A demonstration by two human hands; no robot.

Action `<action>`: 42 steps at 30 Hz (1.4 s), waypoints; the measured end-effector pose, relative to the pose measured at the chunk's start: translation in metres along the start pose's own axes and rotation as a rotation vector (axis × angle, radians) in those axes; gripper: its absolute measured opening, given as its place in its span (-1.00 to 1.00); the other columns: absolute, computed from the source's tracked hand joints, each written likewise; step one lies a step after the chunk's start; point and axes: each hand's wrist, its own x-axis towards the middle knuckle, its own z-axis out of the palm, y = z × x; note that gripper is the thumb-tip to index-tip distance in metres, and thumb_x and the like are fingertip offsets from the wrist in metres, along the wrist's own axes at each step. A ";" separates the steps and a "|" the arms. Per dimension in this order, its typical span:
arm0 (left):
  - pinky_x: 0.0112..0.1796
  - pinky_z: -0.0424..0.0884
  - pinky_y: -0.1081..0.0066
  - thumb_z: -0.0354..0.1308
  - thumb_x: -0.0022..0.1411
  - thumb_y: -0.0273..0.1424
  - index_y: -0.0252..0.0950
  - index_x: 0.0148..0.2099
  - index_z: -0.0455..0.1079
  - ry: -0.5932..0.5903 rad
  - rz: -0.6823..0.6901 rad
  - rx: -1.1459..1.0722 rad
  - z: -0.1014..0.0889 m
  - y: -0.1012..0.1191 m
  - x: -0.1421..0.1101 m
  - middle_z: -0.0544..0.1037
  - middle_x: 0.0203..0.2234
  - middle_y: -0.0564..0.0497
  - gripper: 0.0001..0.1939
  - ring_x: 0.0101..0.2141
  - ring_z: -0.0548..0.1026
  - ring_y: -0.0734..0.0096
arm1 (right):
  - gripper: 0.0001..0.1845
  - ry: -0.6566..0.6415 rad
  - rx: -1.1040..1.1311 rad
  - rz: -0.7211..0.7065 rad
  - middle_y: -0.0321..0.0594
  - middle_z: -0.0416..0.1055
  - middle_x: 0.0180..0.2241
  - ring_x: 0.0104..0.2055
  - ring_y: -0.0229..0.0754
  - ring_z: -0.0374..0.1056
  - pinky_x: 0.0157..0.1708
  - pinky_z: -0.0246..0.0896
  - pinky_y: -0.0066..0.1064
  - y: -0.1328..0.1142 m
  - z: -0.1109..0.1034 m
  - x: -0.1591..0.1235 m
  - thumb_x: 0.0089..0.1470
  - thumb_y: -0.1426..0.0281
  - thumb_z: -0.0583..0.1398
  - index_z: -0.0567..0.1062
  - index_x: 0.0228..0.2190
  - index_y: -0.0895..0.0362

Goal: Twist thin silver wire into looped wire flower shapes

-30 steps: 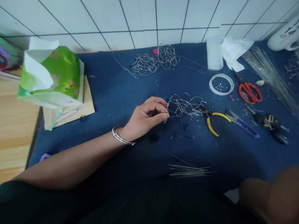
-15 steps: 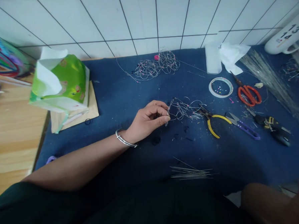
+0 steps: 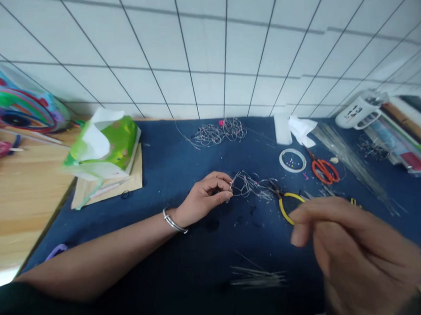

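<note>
My left hand [image 3: 209, 197] is closed in a pinch at the left end of a tangle of thin silver wire with small pink beads [image 3: 249, 183]. The tangle lies stretched to the right along the blue cloth. At its right end are yellow-handled pliers [image 3: 286, 209], their jaws against the wires. My right hand [image 3: 359, 248] is large and slightly blurred close to the camera, its fingers curled in. Whether anything is in them is hidden. It partly covers the purple-handled scissors and the tools behind. A small bundle of straight wires [image 3: 257, 277] lies nearer me.
Another beaded wire tangle [image 3: 219, 131] lies by the tiled wall. A tape ring [image 3: 292, 160] encircles small beads, with red-handled scissors [image 3: 324, 171] to its right. Long wires [image 3: 355, 164] and a white mug [image 3: 358, 112] are at right; a green tissue pack [image 3: 107, 146] stands left.
My right hand has come up from the lower right corner into view over the tools. My left hand keeps its pinch on the wire. The camera view has tilted upward.
</note>
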 end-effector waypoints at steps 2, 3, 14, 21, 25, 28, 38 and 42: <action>-0.13 0.30 0.27 0.15 0.10 -0.40 -0.34 -0.31 0.41 0.011 0.005 0.002 0.000 0.003 0.001 0.36 -0.19 -0.11 -0.89 -0.17 0.36 0.35 | -0.88 0.006 0.018 0.016 -0.25 0.43 -0.45 -0.57 -0.27 0.32 -0.56 0.30 -0.37 0.003 0.008 0.009 0.02 0.42 0.17 0.51 -0.35 0.03; -0.12 0.29 0.26 0.14 0.11 -0.40 -0.34 -0.32 0.41 0.028 0.012 0.003 -0.001 0.005 0.001 0.36 -0.19 -0.11 -0.89 -0.16 0.35 0.34 | -0.87 0.010 0.030 0.026 -0.25 0.44 -0.44 -0.58 -0.28 0.32 -0.59 0.29 -0.40 0.008 0.012 0.012 0.02 0.43 0.16 0.51 -0.34 0.04; -0.09 0.27 0.24 0.12 0.12 -0.35 -0.29 -0.36 0.41 0.102 0.028 0.003 0.000 0.012 0.000 0.37 -0.21 -0.08 -0.88 -0.14 0.34 0.30 | -0.83 -0.039 -0.156 0.026 -0.24 0.44 -0.39 -0.44 -0.25 0.37 -0.42 0.32 -0.41 0.054 0.025 0.015 0.04 0.39 0.14 0.46 -0.28 0.08; -0.10 0.27 0.26 0.11 0.13 -0.34 -0.30 -0.37 0.40 0.077 -0.009 -0.020 0.000 0.015 -0.001 0.36 -0.19 -0.06 -0.86 -0.16 0.35 0.33 | -0.79 -0.004 -0.415 -0.247 -0.20 0.36 -0.30 -0.25 -0.20 0.30 -0.21 0.24 -0.32 0.083 0.039 0.018 0.03 0.48 0.13 0.46 -0.25 0.07; -0.10 0.27 0.28 0.11 0.13 -0.34 -0.30 -0.36 0.40 0.059 -0.020 -0.049 0.000 0.014 -0.001 0.36 -0.18 -0.06 -0.87 -0.16 0.35 0.34 | -0.80 0.084 -0.529 -0.282 -0.19 0.30 -0.30 -0.24 -0.17 0.25 -0.20 0.20 -0.26 0.090 0.039 0.023 0.01 0.44 0.16 0.47 -0.26 0.06; -0.10 0.27 0.28 0.11 0.13 -0.34 -0.31 -0.37 0.40 0.047 -0.011 -0.051 0.000 0.014 -0.001 0.37 -0.20 -0.06 -0.87 -0.14 0.34 0.32 | -0.79 0.141 -0.581 -0.315 -0.18 0.29 -0.27 -0.20 -0.13 0.22 -0.12 0.11 -0.16 0.087 0.039 0.026 -0.02 0.41 0.18 0.46 -0.26 0.06; -0.19 0.33 0.35 0.13 0.12 -0.37 -0.34 -0.35 0.40 0.013 0.012 -0.068 0.002 0.007 -0.003 0.34 -0.19 -0.07 -0.88 -0.19 0.35 0.39 | -0.76 0.019 -0.605 -0.378 -0.20 0.32 -0.29 -0.19 -0.14 0.21 -0.14 0.12 -0.20 0.096 0.041 0.026 0.00 0.47 0.17 0.46 -0.23 0.05; -0.21 0.34 0.38 0.13 0.12 -0.39 -0.34 -0.34 0.39 0.008 0.014 -0.072 0.002 0.006 -0.003 0.33 -0.17 -0.06 -0.89 -0.21 0.36 0.41 | -0.74 0.021 -0.660 -0.473 -0.22 0.32 -0.30 -0.20 -0.14 0.20 -0.15 0.10 -0.19 0.102 0.039 0.026 0.00 0.53 0.16 0.48 -0.26 0.01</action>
